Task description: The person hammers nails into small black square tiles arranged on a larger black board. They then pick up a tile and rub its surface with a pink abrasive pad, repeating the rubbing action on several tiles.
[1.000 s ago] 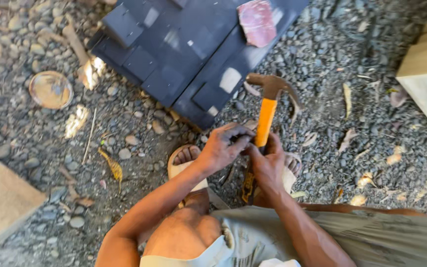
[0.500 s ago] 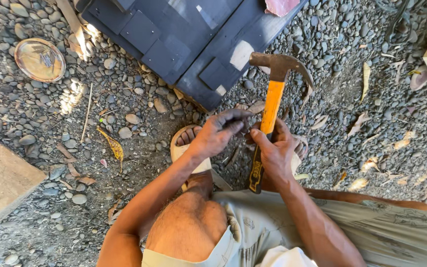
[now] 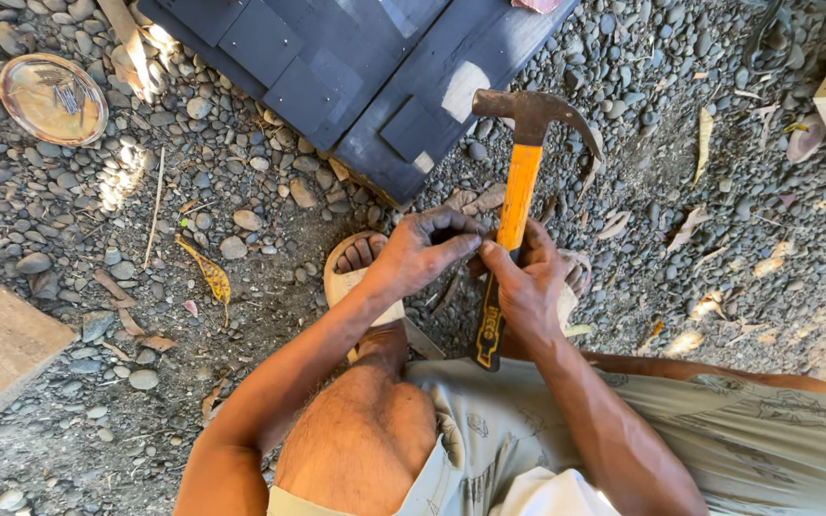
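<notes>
Head view: right hand (image 3: 528,287) grips hammer (image 3: 513,205) (upright).

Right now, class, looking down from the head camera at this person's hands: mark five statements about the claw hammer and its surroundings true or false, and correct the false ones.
1. The right hand grips the orange-handled claw hammer. True.
2. The hammer's rusty metal head points toward the person's lap. False: it points away, toward the dark slatted wooden panel.
3. The left hand lies flat on the gravel. False: its fingertips meet the right hand at the handle.
4. A round metal lid lies on the grey pebble ground at upper left. True.
5. The person wears closed boots. False: a tan open-toed sandal shows bare toes.
</notes>
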